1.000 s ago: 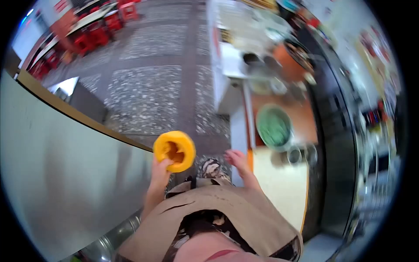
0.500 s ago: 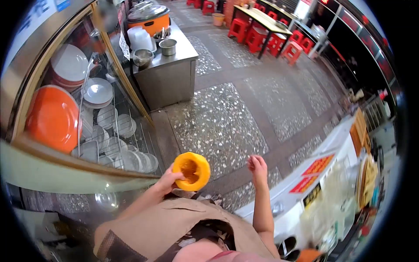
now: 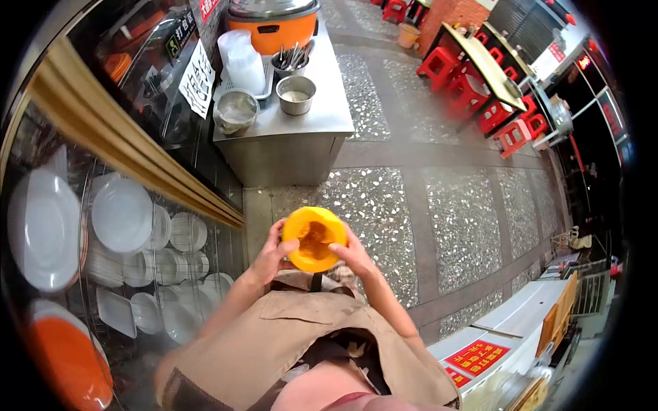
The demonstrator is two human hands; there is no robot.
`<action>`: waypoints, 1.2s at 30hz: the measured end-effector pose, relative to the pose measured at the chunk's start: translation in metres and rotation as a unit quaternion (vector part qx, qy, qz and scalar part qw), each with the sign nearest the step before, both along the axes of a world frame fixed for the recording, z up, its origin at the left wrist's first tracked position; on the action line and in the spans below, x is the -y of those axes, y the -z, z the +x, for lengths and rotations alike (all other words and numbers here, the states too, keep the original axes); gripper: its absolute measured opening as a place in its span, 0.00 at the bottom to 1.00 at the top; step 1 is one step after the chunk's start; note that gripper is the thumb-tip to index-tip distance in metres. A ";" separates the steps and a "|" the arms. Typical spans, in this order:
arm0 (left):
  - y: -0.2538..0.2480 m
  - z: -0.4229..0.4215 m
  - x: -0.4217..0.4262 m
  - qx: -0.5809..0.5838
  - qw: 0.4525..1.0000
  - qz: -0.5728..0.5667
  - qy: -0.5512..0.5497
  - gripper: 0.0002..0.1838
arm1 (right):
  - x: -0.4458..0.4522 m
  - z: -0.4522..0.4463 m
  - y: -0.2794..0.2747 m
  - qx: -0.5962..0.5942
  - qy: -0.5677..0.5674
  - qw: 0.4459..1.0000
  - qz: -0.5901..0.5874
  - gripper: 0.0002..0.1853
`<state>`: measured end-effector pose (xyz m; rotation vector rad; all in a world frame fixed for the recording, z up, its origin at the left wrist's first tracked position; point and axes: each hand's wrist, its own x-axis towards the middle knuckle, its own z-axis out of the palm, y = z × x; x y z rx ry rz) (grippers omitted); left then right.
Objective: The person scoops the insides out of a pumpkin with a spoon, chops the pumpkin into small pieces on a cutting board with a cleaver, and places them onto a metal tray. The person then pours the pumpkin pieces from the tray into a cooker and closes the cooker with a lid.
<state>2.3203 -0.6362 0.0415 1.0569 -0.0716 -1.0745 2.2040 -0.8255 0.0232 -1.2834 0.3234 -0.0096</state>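
A hollowed pumpkin half [image 3: 331, 222], bright yellow-orange with a darker, stringy hollow, is held in front of my apron [image 3: 301, 318], its cut opening facing up toward me. My left hand [image 3: 269, 259] grips its left side, the thumb over the rim at the opening. On the other side, my right hand [image 3: 356, 253] is closed around the rim, thumb pressed at the hollow's edge. The fingers underneath are mostly hidden by the pumpkin half.
To my left, a glass-doored cabinet holds white plates [image 3: 122, 212] and an orange platter [image 3: 72, 359]. A steel counter [image 3: 329, 113] ahead carries a cooker [image 3: 271, 31], steel bowls [image 3: 297, 94] and cutlery. Red stools [image 3: 469, 92] and tables stand farther off; a white counter [image 3: 528, 301] is at right.
My right hand, empty and apart from the pumpkin half before, now grips its right side. My left hand keeps its hold. The view has shifted toward the cabinet and steel counter.
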 end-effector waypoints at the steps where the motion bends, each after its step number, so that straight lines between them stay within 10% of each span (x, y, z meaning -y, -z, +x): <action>1: -0.008 0.018 0.017 -0.093 0.995 -0.044 0.007 0.34 | 0.023 0.016 -0.002 0.029 0.010 0.999 -0.015 0.37; 5: 0.006 0.086 0.089 -0.228 0.961 -0.147 0.053 0.40 | 0.103 0.091 -0.009 0.077 -0.057 0.992 0.085 0.38; 9: 0.044 0.142 0.158 -0.305 0.939 -0.157 -0.026 0.38 | 0.176 0.196 -0.008 0.098 -0.227 0.954 -0.171 0.40; 13: 0.046 0.183 0.202 -0.139 0.963 -0.177 -0.150 0.36 | 0.241 0.317 -0.007 0.220 -0.368 0.865 -0.261 0.42; 15: 0.045 0.196 0.214 -0.081 0.960 -0.172 -0.208 0.35 | 0.265 0.374 -0.005 0.097 -0.356 0.929 -0.021 0.35; 17: 0.041 0.211 0.220 -0.088 0.947 -0.172 -0.258 0.35 | 0.289 0.446 -0.001 0.083 -0.273 0.929 -0.236 0.23; 25: 0.074 0.275 0.202 -0.152 0.895 -0.155 -0.391 0.34 | 0.394 0.687 0.111 0.110 -0.171 0.637 -0.744 0.07; 33: 0.094 0.341 0.179 -0.188 0.890 -0.150 -0.388 0.34 | 0.395 0.754 0.138 0.105 -0.308 0.401 -0.856 0.06; 36: 0.099 0.359 0.178 -0.199 0.893 -0.149 -0.374 0.33 | 0.396 0.756 0.143 0.197 -0.317 0.392 -0.841 0.07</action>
